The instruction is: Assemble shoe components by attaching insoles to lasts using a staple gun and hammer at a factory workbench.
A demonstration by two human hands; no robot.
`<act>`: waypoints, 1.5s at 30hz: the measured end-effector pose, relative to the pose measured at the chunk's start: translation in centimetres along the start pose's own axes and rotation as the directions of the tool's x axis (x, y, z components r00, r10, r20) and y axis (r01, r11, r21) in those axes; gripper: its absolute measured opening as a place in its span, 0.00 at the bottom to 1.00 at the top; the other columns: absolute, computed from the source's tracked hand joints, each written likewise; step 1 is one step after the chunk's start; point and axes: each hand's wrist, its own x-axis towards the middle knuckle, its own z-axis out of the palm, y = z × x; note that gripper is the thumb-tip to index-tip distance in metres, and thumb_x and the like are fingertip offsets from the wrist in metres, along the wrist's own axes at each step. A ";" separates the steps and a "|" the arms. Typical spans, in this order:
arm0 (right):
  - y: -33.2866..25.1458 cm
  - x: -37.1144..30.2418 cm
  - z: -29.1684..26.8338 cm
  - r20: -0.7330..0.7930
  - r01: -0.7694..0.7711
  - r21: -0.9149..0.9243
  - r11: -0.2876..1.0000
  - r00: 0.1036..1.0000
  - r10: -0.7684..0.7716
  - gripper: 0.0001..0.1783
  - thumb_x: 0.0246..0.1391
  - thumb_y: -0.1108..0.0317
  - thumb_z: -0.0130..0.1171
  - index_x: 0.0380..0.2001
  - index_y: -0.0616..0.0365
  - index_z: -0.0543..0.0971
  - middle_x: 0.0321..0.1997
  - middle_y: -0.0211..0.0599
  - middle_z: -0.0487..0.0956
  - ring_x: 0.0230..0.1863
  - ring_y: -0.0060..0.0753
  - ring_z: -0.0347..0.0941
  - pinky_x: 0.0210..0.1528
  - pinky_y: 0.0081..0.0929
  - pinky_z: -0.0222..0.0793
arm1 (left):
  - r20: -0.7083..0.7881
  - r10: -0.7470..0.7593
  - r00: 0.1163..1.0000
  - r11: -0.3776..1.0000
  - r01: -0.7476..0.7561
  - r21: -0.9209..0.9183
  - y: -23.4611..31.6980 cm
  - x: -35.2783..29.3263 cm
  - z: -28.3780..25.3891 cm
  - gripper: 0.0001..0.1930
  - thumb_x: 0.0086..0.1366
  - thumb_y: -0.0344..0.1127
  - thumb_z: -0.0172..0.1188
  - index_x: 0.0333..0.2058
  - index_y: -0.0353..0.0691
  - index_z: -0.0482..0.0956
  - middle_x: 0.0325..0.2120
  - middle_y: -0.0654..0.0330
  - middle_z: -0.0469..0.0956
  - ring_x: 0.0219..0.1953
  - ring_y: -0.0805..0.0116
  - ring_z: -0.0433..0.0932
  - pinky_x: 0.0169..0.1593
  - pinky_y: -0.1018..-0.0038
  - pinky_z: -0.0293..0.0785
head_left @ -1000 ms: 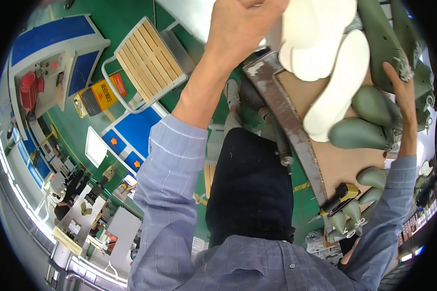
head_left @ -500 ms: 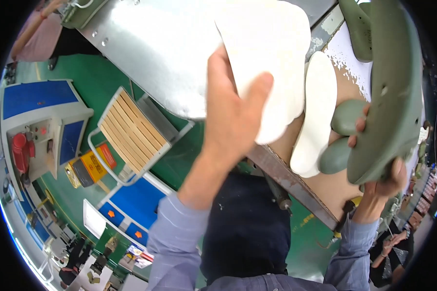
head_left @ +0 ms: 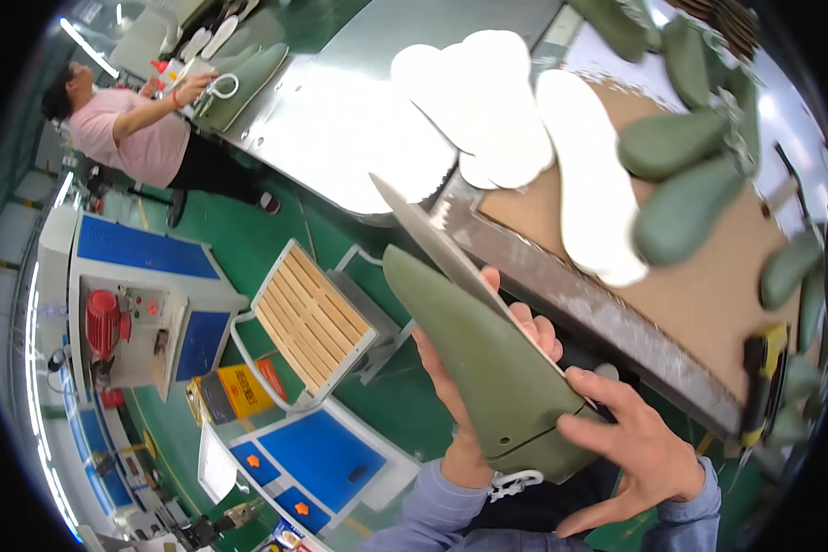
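Observation:
A green shoe last (head_left: 488,368) is tilted in front of my body, toe pointing up and left. A thin pale insole (head_left: 437,244) lies along its sole side, seen almost edge-on, its tip standing apart from the last's toe. My left hand (head_left: 446,391) is closed around both, with fingertips showing on the insole's outer side. At the heel end, the thumb and forefinger of my right hand (head_left: 639,451) press on the last and the insole's edge; its other fingers are spread. A white plastic hook (head_left: 515,483) hangs from the heel.
White insoles (head_left: 488,101) lie on the metal table (head_left: 340,110), with another white insole (head_left: 589,175) on brown board. More green lasts (head_left: 685,221) and a yellow-black tool (head_left: 764,382) are at right. A slatted stool (head_left: 313,317) stands left. A person (head_left: 133,129) works at far left.
My left hand has left the insoles on the table and now holds the last with an insole. The last came from the right to in front of me; my right hand shifted to its heel.

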 end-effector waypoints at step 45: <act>-3.8 -23.7 7.9 -0.757 -0.260 0.415 0.872 0.432 0.490 0.32 0.42 0.77 0.55 0.56 0.66 0.64 0.39 0.29 0.75 0.40 0.20 0.69 0.45 0.21 0.68 | 0.100 -0.704 0.703 -0.588 -0.656 0.473 -5.5 -13.7 -8.4 0.41 0.45 0.58 0.71 0.53 0.37 0.71 0.34 0.57 0.74 0.36 0.57 0.72 0.38 0.65 0.64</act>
